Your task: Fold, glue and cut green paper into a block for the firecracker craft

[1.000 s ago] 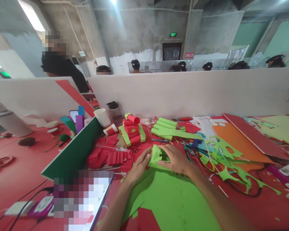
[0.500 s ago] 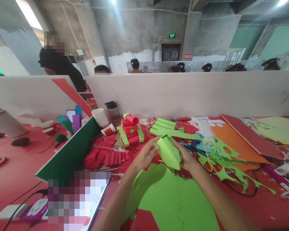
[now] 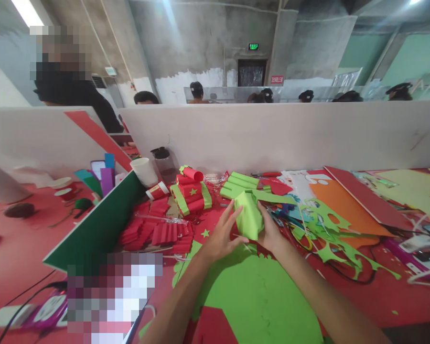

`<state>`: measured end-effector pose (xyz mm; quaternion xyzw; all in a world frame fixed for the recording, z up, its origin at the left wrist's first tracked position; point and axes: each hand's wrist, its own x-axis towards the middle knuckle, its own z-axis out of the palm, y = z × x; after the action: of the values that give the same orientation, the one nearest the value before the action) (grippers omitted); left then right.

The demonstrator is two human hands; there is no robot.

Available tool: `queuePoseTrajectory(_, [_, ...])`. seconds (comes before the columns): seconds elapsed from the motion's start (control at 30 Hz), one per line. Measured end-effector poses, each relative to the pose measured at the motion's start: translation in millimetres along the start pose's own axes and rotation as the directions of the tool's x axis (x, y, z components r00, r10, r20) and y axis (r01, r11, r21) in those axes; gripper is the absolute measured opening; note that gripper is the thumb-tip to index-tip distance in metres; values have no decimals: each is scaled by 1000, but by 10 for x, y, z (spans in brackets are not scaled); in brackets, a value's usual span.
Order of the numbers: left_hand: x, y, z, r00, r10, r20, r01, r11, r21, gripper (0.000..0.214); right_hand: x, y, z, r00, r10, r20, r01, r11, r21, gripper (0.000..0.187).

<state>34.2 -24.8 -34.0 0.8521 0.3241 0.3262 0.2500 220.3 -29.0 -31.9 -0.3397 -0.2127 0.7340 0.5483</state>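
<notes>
A folded piece of light green paper (image 3: 249, 217) is held up between both hands, above a large green sheet (image 3: 261, 291). My left hand (image 3: 225, 234) grips its left side, the fingers bent along the edge. On its right side my right hand (image 3: 270, 229) is closed, with part of the fingers hidden behind the paper. Just beyond lie rolled green paper tubes (image 3: 241, 181). To the left stands a red paper model (image 3: 191, 193) with green bands and a yellow star. A red paper piece (image 3: 215, 325) rests on the green sheet near me.
Pleated red paper (image 3: 165, 234) lies at left beside a green board (image 3: 93, 224). A white cup (image 3: 144, 172) and a bottle (image 3: 164, 165) stand against the white partition (image 3: 272, 138). Green cut-out scraps (image 3: 344, 243) and cables lie at right. A person in black (image 3: 75, 98) is beyond the partition.
The green paper has turned slightly and looks narrower. My left hand has shifted lower along its side, uncovering a small star on the red surface. The whole view has moved a little.
</notes>
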Motion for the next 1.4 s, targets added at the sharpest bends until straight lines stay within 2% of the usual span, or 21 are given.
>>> queuePoseTrajectory(0.17, [25, 34, 149, 999, 44, 22, -46, 996, 81, 79, 21, 95, 25, 998, -40, -41, 39, 999, -23, 63])
queuePoseTrajectory(0.27, [22, 33, 153, 999, 39, 11, -39, 997, 68, 74, 32, 94, 20, 995, -84, -62, 82, 996, -45, 61])
queuePoseTrajectory(0.37, [18, 38, 133, 999, 37, -20, -36, 999, 32, 72, 29, 66, 24, 991, -120, -62, 121, 993, 6, 54])
queuePoseTrajectory(0.6, [27, 16, 199, 991, 22, -130, -22, 1000, 2, 60, 49, 122, 23, 993, -60, -105, 74, 989, 131, 49])
queuePoseTrajectory(0.77, [33, 17, 264, 976, 71, -207, -43, 990, 137, 51, 80, 205, 32, 996, -60, -70, 70, 985, 159, 47])
queuePoseTrajectory(0.9, [45, -10, 328, 960, 162, -227, -88, 949, 302, 40, 80, 241, 40, 990, -73, -121, 93, 982, 164, 46])
queuePoseTrajectory(1.07, [51, -71, 362, 953, 223, -205, -124, 904, 409, 27, 78, 259, 25, 992, -74, -105, 90, 984, 157, 47])
queuePoseTrajectory(1.27, [29, -61, 274, 973, 191, -127, -124, 904, 410, 24, 63, 205, 43, 997, -36, -70, 48, 984, 170, 46])
queuePoseTrajectory(1.4, [27, -21, 232, 982, 182, -60, -133, 873, 469, 23, 54, 190, 66, 996, -62, -65, 73, 983, 171, 45])
